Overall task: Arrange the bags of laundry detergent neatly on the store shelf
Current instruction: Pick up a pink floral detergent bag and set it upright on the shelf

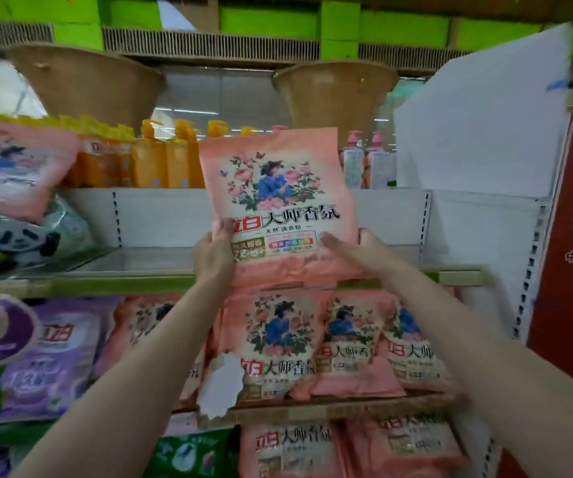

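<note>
While both hands hold it up, the pink detergent bag [278, 205] stands upright in the air in front of the shelf [160, 267], with its printed front turned to the camera. The left hand [214, 257] grips the lower left edge of the bag, fingers curled round it, and the right hand [354, 248] grips the lower right edge, thumb lying on the front. The bottom of the bag is just above the shelf's front edge. On the level below, a row of the same pink bags [312, 343] leans together, some tilted, and purple bags [50, 360] lie to their left. Another pink bag [12, 167] sits at the far left on a panda-printed pack [19, 239]. Behind, orange bottles [160, 160] stand in a line.
</note>
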Tool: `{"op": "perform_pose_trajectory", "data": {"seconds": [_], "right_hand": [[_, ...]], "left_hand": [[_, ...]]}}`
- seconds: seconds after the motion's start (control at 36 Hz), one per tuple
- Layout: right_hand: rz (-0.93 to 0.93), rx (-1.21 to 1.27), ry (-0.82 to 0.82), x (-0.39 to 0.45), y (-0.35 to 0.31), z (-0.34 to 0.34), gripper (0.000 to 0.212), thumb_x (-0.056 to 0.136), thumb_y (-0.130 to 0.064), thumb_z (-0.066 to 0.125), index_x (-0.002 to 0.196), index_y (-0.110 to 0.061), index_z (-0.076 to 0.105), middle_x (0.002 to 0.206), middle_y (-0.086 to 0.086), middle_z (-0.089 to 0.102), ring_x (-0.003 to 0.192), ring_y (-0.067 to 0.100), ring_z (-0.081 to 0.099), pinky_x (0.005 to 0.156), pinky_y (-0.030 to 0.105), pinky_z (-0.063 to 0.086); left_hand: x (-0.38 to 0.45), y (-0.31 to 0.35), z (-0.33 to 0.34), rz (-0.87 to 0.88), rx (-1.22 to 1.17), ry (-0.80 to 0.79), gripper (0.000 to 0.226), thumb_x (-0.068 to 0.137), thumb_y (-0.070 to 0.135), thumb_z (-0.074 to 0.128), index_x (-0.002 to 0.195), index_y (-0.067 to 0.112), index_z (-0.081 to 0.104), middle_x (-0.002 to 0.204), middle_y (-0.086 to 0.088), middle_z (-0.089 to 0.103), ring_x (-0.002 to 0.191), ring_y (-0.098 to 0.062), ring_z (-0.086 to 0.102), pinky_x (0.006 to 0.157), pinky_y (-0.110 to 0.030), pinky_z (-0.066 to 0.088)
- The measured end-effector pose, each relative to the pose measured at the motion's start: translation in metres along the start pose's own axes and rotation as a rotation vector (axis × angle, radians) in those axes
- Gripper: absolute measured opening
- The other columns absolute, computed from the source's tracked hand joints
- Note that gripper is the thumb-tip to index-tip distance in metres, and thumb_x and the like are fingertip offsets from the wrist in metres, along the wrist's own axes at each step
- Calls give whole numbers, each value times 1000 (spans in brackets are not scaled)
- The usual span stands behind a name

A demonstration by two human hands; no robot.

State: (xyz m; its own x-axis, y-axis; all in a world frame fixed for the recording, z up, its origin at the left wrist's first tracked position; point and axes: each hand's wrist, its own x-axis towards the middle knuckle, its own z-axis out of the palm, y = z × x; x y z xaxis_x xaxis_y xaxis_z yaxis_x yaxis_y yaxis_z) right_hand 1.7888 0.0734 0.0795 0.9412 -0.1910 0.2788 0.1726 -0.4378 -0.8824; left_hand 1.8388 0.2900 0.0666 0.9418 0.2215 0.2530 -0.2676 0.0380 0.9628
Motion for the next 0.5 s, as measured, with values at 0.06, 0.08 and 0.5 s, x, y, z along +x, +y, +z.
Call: {"op": "perform_pose_trajectory", "data": {"seconds": [0.06,0.08,0.5], "right_hand": [[-30,-14,-36,12,7,-10,51,73,-47,73,106,-17,47,103,-4,60,94,12,59,78,22,50],[-38,-2,-36,17,12,-17,53,73,-43,74,109,-16,46,104,-3,60,97,14,59,79,22,50],[-44,121,313,84,63,-112,72,59,-44,83,115,-8,55,112,12,66,99,29,66,90,48,53]], "left_hand": [[7,0,19,29,17,11,50,88,57,47,99,11,59,89,-7,67,80,-26,66,79,-43,57],[11,0,28,63,38,25,52,86,60,46,99,12,59,91,-7,67,84,-27,66,83,-45,55],[44,16,146,133,164,-575,81,50,22,79,120,18,39,119,-6,60,104,-22,61,93,-39,52]]}}
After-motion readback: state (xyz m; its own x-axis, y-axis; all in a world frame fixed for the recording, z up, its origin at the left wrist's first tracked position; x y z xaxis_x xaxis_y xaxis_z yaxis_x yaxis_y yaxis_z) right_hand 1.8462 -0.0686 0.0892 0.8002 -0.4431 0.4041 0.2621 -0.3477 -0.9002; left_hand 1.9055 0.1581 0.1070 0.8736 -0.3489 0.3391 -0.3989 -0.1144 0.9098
